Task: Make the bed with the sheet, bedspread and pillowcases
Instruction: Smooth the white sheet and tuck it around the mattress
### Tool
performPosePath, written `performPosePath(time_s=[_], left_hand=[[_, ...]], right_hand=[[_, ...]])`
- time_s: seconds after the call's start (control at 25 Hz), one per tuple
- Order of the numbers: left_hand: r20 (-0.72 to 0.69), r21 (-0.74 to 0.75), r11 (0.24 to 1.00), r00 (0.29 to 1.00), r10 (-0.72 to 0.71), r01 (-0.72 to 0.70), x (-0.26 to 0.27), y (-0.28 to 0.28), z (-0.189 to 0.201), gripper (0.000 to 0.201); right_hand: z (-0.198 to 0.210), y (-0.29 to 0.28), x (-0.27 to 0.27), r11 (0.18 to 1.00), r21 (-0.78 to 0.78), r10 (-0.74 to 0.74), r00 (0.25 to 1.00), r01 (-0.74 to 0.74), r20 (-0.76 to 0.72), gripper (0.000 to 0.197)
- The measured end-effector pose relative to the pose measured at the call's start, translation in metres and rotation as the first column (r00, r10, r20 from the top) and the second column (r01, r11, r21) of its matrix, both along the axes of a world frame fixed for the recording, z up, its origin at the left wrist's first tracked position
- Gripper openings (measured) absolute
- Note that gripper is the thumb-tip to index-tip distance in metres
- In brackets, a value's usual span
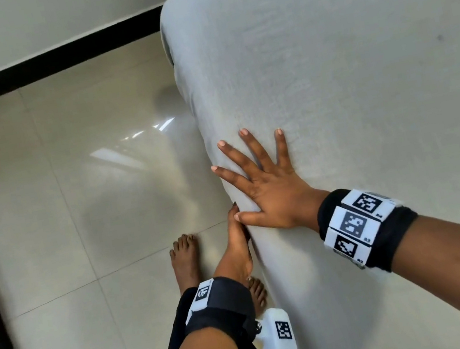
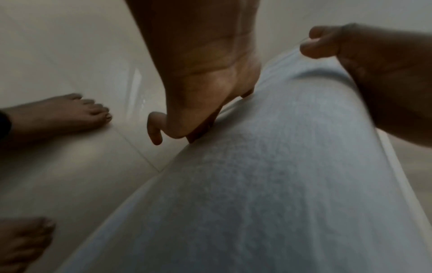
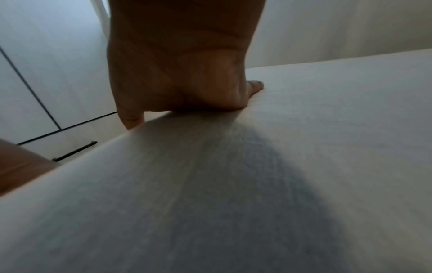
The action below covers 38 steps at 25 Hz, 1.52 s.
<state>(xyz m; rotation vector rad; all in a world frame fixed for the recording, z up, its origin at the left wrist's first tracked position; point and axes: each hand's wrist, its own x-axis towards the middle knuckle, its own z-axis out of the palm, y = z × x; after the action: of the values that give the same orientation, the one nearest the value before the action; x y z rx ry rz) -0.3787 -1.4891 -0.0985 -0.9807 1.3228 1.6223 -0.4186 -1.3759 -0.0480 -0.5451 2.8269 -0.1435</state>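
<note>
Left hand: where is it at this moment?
In the head view the left hand is low against the side of the mattress, just below the flat right hand, with bare feet on the floor beside it.

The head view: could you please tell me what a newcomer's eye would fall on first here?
The right hand, fingers spread flat, presses on the pale sheet near the bed's left edge. Just below it, the left hand reaches down along the side of the bed, fingers against the sheet's edge. Two bare feet stand on the glossy tiled floor beside the bed.
</note>
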Motion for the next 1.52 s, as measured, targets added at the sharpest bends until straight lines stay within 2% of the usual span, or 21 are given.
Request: performPosePath(time_s=[0.08, 0.16, 0.2, 0.24, 0.28, 0.4, 0.48, 0.56, 0.64, 0.72, 0.84, 0.88, 0.92, 0.96, 1.0, 1.08, 1.12, 1.24, 1.36, 1.52], left_hand=[[0.003, -0.127, 0.984, 0.992, -0.128, 0.128, 0.004, 0.002, 0.006, 0.053], [0.028, -0.361, 0.902, 0.97, -0.242, 0.236, 0.005, 0.001, 0.012, 0.043], [0.01, -0.423, 0.874, 0.966, -0.257, 0.237, 0.005, -0.001, 0.011, 0.041], [-0.018, -0.419, 0.881, 0.968, -0.25, 0.219, 0.006, -0.004, 0.006, 0.044], [-0.041, -0.36, 0.919, 0.981, -0.19, 0.163, 0.008, -0.005, 0.005, 0.051], [-0.01, -0.271, 0.961, 0.998, -0.062, 0.057, 0.033, -0.007, -0.007, 0.073], [0.027, -0.205, 0.978, 0.999, -0.044, 0.049, 0.043, -0.004, 0.002, 0.07], [0.081, -0.121, 0.992, 0.996, -0.03, 0.039, 0.043, -0.002, 0.009, 0.051], [0.098, -0.072, 0.995, 0.993, -0.065, 0.072, 0.034, -0.001, 0.005, 0.04], [0.051, -0.073, 0.986, 0.988, -0.145, 0.149, 0.026, -0.005, -0.008, 0.036], [-0.019, -0.224, 0.928, 0.951, -0.309, 0.297, 0.017, -0.015, -0.026, 0.043], [-0.038, -0.301, 0.875, 0.912, -0.408, 0.379, 0.01, -0.016, -0.026, 0.042], [-0.032, -0.376, 0.835, 0.895, -0.445, 0.401, -0.001, -0.016, -0.026, 0.041], [-0.031, -0.443, 0.815, 0.902, -0.43, 0.373, -0.018, -0.016, -0.022, 0.038], [-0.061, -0.463, 0.833, 0.926, -0.372, 0.304, -0.036, -0.015, -0.015, 0.031], [-0.166, -0.401, 0.912, 0.972, -0.166, 0.088, -0.08, -0.01, 0.001, 0.02], [-0.2, -0.357, 0.934, 0.977, -0.068, -0.008, -0.104, -0.007, 0.003, 0.023], [-0.3, -0.24, 0.96, 0.952, 0.069, -0.145, -0.173, 0.004, 0.015, 0.028], [-0.321, -0.127, 0.981, 0.942, 0.098, -0.145, -0.232, 0.014, 0.024, 0.04], [-0.302, -0.04, 0.999, 0.953, 0.02, -0.034, -0.281, 0.017, 0.01, 0.075]], right_hand=[[0.004, 0.0, 0.001, 1.0, 0.011, 0.001, 1.0, -0.001, 0.015, 0.087], [0.009, -0.002, 0.006, 1.0, -0.004, -0.027, 0.999, 0.027, 0.025, 0.087], [0.01, -0.005, 0.009, 0.998, -0.013, -0.054, 0.998, 0.055, 0.031, 0.087], [0.011, -0.009, 0.013, 0.996, -0.015, -0.09, 0.995, 0.091, 0.033, 0.087], [0.011, -0.013, 0.018, 0.99, -0.011, -0.139, 0.99, 0.139, 0.036, 0.088], [0.009, -0.022, 0.039, 0.945, 0.002, -0.327, 0.943, 0.327, 0.065, 0.091], [0.008, -0.021, 0.053, 0.911, 0.012, -0.411, 0.908, 0.412, 0.083, 0.093], [0.006, -0.02, 0.063, 0.91, 0.031, -0.413, 0.906, 0.412, 0.086, 0.095], [0.003, -0.018, 0.068, 0.917, 0.056, -0.397, 0.915, 0.394, 0.071, 0.097], [0.002, -0.019, 0.067, 0.918, 0.084, -0.394, 0.917, 0.389, 0.065, 0.097], [0.01, -0.02, 0.061, 0.921, 0.061, -0.39, 0.913, 0.386, 0.122, 0.094], [0.014, -0.018, 0.055, 0.923, 0.043, -0.384, 0.911, 0.382, 0.149, 0.092], [0.018, -0.014, 0.045, 0.924, 0.026, -0.381, 0.91, 0.382, 0.165, 0.091], [0.023, -0.009, 0.031, 0.923, 0.012, -0.38, 0.91, 0.384, 0.167, 0.09], [0.028, -0.005, 0.015, 0.924, -0.001, -0.378, 0.911, 0.384, 0.164, 0.09], [0.038, 0.003, -0.018, 0.925, -0.012, -0.373, 0.913, 0.38, 0.162, 0.089], [0.043, 0.006, -0.035, 0.923, -0.006, -0.376, 0.908, 0.384, 0.184, 0.089], [0.049, 0.011, -0.077, 0.909, -0.016, -0.403, 0.89, 0.416, 0.213, 0.088], [0.042, 0.015, -0.107, 0.903, -0.037, -0.412, 0.889, 0.427, 0.2, 0.087], [0.029, 0.022, -0.143, 0.898, -0.044, -0.424, 0.888, 0.438, 0.181, 0.086]])
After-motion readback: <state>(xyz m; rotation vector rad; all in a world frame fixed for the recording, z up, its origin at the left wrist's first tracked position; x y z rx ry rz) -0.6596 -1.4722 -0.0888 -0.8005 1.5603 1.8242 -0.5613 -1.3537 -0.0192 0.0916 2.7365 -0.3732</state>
